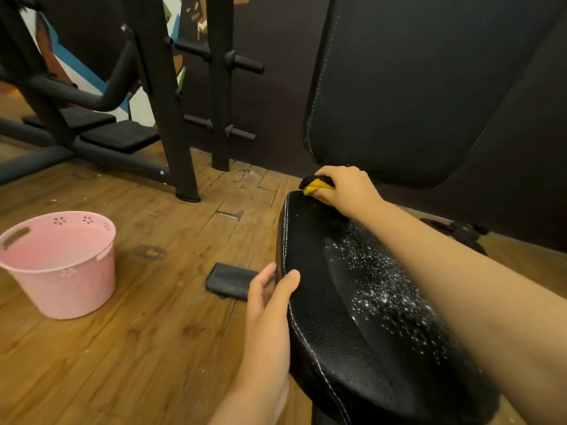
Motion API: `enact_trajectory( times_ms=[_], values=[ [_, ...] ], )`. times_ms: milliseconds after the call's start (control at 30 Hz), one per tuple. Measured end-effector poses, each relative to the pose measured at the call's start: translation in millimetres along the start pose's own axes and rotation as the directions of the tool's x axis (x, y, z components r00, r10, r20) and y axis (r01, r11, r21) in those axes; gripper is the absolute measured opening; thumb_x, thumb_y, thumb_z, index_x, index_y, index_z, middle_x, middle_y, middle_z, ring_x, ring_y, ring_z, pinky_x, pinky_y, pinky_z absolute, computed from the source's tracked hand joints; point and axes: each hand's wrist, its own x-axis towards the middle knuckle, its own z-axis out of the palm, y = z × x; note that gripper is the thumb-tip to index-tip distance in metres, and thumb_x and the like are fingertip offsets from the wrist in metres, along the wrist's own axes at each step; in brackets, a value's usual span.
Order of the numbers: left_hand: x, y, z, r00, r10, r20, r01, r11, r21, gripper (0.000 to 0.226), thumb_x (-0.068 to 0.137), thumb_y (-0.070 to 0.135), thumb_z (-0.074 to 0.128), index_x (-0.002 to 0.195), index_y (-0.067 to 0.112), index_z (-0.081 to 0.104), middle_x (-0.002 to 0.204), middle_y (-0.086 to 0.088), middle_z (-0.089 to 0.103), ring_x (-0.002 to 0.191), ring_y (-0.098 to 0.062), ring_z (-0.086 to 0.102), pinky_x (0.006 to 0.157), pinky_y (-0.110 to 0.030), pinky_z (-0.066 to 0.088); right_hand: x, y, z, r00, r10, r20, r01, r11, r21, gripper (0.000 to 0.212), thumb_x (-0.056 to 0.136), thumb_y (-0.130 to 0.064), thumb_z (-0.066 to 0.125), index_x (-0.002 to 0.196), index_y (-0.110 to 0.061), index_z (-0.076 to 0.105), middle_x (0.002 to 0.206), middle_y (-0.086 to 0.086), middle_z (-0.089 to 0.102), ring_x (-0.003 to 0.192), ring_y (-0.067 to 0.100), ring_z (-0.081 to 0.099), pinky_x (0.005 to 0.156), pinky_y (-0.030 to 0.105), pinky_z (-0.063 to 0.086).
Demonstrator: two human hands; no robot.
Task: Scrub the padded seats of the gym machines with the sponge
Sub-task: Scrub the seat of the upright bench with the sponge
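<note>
**Sponge at the seat's far corner**

A worn wooden floor (159, 317) runs up to a dark wall, with a black machine frame (159, 87) standing on it. The right hand (346, 191) is clenched round a yellow sponge (317, 188) with a dark scrub side, pressing it on the far left corner of the black padded seat (331, 317). Just above the grip rises the black backrest (399, 87). Back from the grip, along the forearm, white foam specks (383, 286) spread over the seat's middle. Nearer the person and left of the grip, the left hand (270, 302) clasps the seat's left edge, thumb on top and fingers down the side. Just beyond those fingers a dark folded cloth (230, 285) lies on the floor. Well to the left of both hands stands a pink bucket (70, 289).
</note>
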Motion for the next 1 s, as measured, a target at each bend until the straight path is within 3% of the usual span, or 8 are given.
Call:
enact_trajectory(
  times_ms=[167,333,433,500,633,733,800,1000],
  values=[
    [-32,-10,-5,1.000,0.007,-0.005,-0.007,1.000,-0.018,0.066,0.059,0.041,0.078,0.122,0.038,0.060,0.128,0.007,0.063,0.119,-0.015,0.058,0.107,-0.042,0.042,-25,-40,-12,0.976,-0.188,0.114,0.167,0.972,0.167,0.037,0.088,-0.040,0.065,0.122,-0.026,0.060,0.117,0.000,0.065,0.108,0.020,0.059,0.092,0.035,0.047],
    [-44,-2,-23,0.997,-0.017,0.079,0.019,1.000,-0.019,0.074,0.060,0.024,0.076,0.131,0.020,0.056,0.122,-0.002,0.067,0.110,-0.016,0.065,0.096,-0.034,0.050,-79,-53,-30,0.946,-0.275,0.172,0.214,0.927,0.307,0.030,0.088,-0.033,0.066,0.115,-0.021,0.064,0.106,-0.006,0.065,0.097,0.009,0.057,0.085,0.023,0.046],
    [-55,3,-31,0.990,-0.031,0.138,0.028,0.999,0.023,0.080,0.059,0.020,0.076,0.135,0.017,0.053,0.128,-0.002,0.064,0.115,-0.016,0.062,0.106,-0.039,0.044,-104,-36,-50,0.930,-0.223,0.291,0.036,0.845,0.533,0.021,0.087,-0.026,0.069,0.105,-0.017,0.067,0.101,-0.004,0.067,0.094,0.006,0.061,0.083,0.018,0.048],
    [-55,2,-35,0.985,-0.043,0.166,0.036,0.998,0.043,0.081,0.059,0.021,0.078,0.136,0.019,0.051,0.134,-0.002,0.060,0.121,-0.017,0.057,0.111,-0.040,0.039,-112,-17,-61,0.978,-0.066,0.196,-0.073,0.774,0.628,0.014,0.086,-0.024,0.069,0.098,-0.017,0.068,0.096,-0.001,0.069,0.090,0.011,0.063,0.081,0.028,0.052],
    [-49,0,-29,0.989,-0.054,0.139,0.038,0.993,0.115,0.045,0.083,0.023,0.072,0.123,0.027,0.053,0.131,-0.001,0.059,0.120,-0.017,0.056,0.109,-0.039,0.038,-111,20,-77,0.976,0.217,0.004,-0.189,0.845,0.501,0.014,0.089,-0.026,0.067,0.098,-0.016,0.064,0.097,0.002,0.066,0.090,0.018,0.061,0.071,0.026,0.049],
    [-41,5,-15,0.998,-0.042,0.057,0.027,0.972,0.234,0.031,0.094,0.030,0.060,0.120,0.020,0.049,0.113,0.000,0.058,0.099,-0.013,0.056,0.079,-0.028,0.044,-106,37,-75,0.956,0.292,0.033,-0.283,0.885,0.370,0.022,0.089,-0.027,0.066,0.106,-0.014,0.061,0.099,0.002,0.061,0.091,0.016,0.056,0.069,0.025,0.041],
    [-32,13,-7,0.999,-0.024,0.029,0.014,0.948,0.319,0.030,0.096,0.034,0.057,0.117,0.017,0.045,0.104,0.000,0.054,0.089,-0.011,0.051,0.068,-0.027,0.038,-101,42,-67,0.949,0.314,0.031,-0.303,0.880,0.365,0.024,0.089,-0.026,0.065,0.109,-0.014,0.060,0.102,0.003,0.061,0.092,0.017,0.055,0.073,0.028,0.040],
    [10,28,9,0.990,0.024,0.136,-0.077,0.912,0.403,0.039,0.096,0.029,0.058,0.128,0.023,0.037,0.106,0.001,0.055,0.093,-0.017,0.059,0.067,-0.029,0.048,-66,44,-45,0.977,0.194,-0.091,-0.154,0.930,0.334,0.036,0.086,-0.022,0.069,0.120,-0.019,0.057,0.114,0.004,0.062,0.101,0.019,0.057,0.079,0.029,0.043]
  ],
)
